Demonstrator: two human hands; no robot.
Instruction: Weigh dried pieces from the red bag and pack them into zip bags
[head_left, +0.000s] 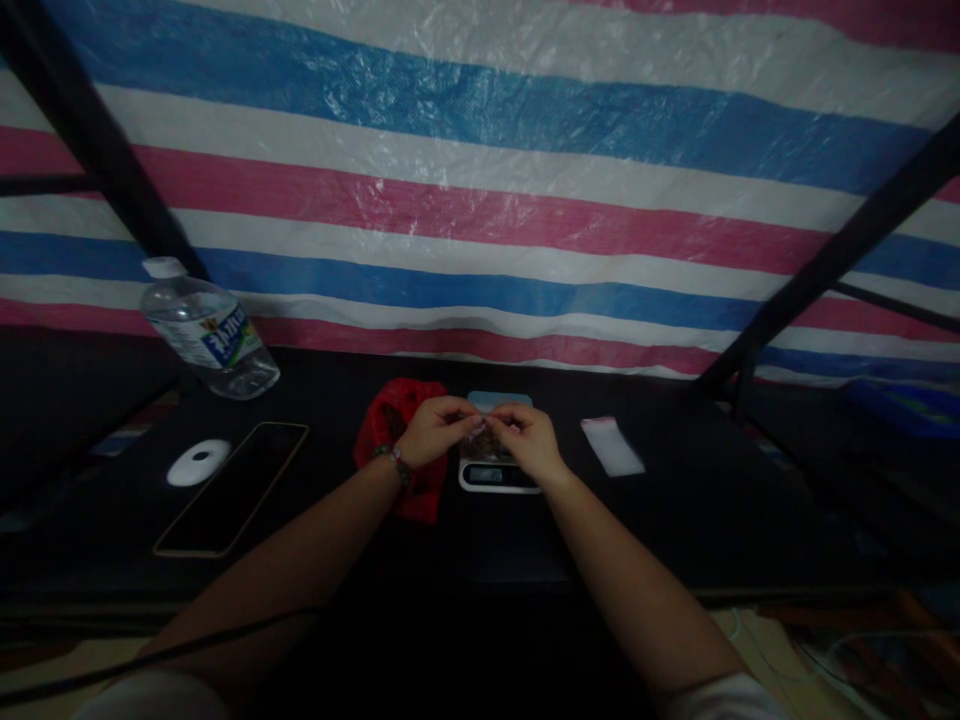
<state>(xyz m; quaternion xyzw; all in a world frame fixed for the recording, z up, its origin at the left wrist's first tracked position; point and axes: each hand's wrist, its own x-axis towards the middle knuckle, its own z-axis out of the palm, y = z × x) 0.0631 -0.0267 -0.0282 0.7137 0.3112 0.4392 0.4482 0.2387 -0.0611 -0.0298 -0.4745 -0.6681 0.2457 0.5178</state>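
Note:
Over a small white digital scale (501, 487), my left hand (435, 432) and my right hand (534, 440) meet with their fingertips close together. Both pinch the top edge of a small clear plastic bag (480, 447) with brownish bits inside. Whether the bag rests on the scale or hangs just above it, I cannot tell. The scale's display faces me, its digits too dim to read. Beside my left wrist, a red plastic bag (429, 495) stands with its mouth open and something dark inside. Flat, clear zip bags (615, 450) with a red strip lie to the right of my right hand.
On the black table (697, 500), a phone (234, 490) and a round white device (199, 463) lie at left. A large clear bottle (214, 335) stands behind them. Dark metal bars (832, 265) slant up at both sides, before a striped plastic sheet (480, 230).

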